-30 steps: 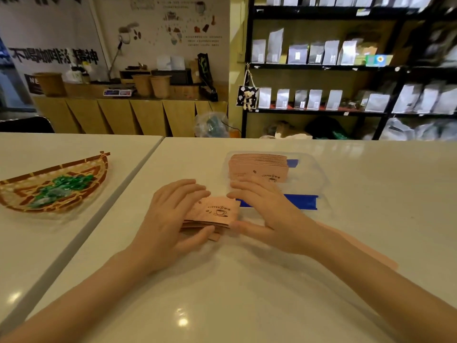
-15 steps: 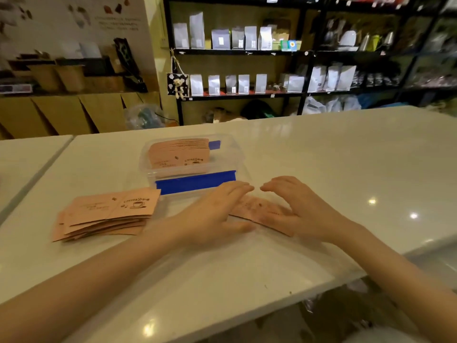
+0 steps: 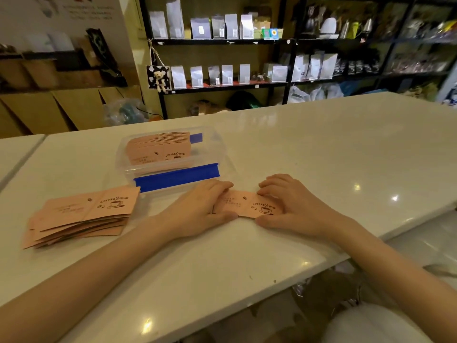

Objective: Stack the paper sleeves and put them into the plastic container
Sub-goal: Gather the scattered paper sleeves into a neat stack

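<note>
A pink paper sleeve (image 3: 244, 204) printed with a coffee cup lies flat on the white counter. My left hand (image 3: 201, 210) grips its left end and my right hand (image 3: 290, 205) grips its right end, fingers on top. A loose stack of the same sleeves (image 3: 81, 219) lies to the left. Behind the hands stands the clear plastic container (image 3: 212, 147) with blue clips. Inside it a tidy row of sleeves (image 3: 158, 149) stands on edge.
The white counter (image 3: 321, 149) ends in an edge near my right forearm, with a lower surface beyond. A seam separates a second table at the far left. Black shelves with white bags stand behind the counter.
The view swung right. Both hands left the stack, which now lies at the left, and moved onto a single sleeve in front of the container, closing on its two ends.
</note>
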`<move>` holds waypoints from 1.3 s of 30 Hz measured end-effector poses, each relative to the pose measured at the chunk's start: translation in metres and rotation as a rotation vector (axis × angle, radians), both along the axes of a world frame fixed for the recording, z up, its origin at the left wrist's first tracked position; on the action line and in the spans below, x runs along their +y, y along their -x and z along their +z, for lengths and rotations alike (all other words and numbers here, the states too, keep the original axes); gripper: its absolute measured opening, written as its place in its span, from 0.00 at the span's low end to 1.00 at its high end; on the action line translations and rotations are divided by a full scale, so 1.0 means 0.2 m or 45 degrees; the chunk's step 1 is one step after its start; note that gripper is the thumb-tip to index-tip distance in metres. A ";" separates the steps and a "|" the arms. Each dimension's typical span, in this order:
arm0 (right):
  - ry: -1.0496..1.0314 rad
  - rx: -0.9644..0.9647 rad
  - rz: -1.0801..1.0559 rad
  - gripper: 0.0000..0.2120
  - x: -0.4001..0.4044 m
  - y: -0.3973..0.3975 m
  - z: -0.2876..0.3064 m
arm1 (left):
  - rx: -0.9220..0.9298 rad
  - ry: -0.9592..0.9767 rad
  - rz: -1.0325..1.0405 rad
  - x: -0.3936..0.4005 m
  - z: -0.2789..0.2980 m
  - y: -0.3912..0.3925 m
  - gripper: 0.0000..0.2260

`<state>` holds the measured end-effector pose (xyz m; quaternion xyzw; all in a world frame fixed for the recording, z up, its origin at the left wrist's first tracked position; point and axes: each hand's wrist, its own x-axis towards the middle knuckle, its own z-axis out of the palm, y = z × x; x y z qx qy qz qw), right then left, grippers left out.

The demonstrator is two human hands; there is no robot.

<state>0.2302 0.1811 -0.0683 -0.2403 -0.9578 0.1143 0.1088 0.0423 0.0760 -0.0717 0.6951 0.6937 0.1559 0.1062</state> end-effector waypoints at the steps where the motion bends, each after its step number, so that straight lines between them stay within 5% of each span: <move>1: 0.007 0.027 0.011 0.29 0.00 0.00 0.00 | -0.009 0.003 0.013 -0.01 0.01 0.00 0.30; 18: 0.086 0.418 0.449 0.27 -0.17 0.49 0.29 | -0.043 -0.622 0.376 -0.48 0.31 0.33 0.31; 27: -0.068 0.228 0.633 0.32 -0.39 0.90 0.28 | 0.006 -0.535 0.700 -0.81 0.27 0.58 0.33; 39: -0.143 -0.118 0.697 0.32 -0.46 1.05 0.18 | -0.139 -0.327 0.727 -0.89 0.13 0.72 0.32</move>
